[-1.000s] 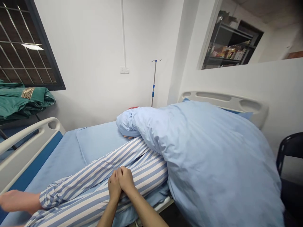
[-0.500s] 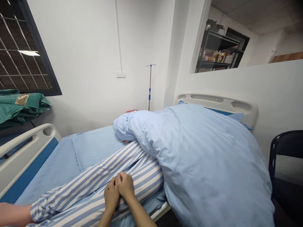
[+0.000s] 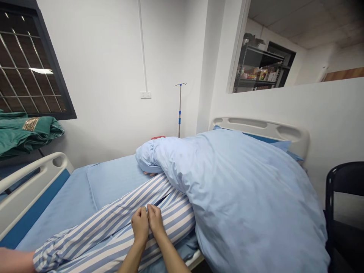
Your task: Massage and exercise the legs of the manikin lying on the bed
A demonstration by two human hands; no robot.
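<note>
My left hand and my right hand are side by side, each curled into a fist with nothing visible in it. They are above or resting on the near thigh of blue-and-white striped trousers, worn by a figure lying on the bed; I cannot tell whether they touch the cloth. A bare lower leg shows past the trouser cuff. A bunched light-blue quilt hides the upper body and hangs over the bed's near side. A few fingertips peek from under it.
Around the mattress stand a footboard at left and a headboard at right. An IV pole rises behind the bed. A black chair is at far right, and green folded cloth at left.
My fists have moved slightly apart and now sit more level; my left hand has shifted right and up a little. The view has tilted slightly upward. Trousers and quilt look the same.
</note>
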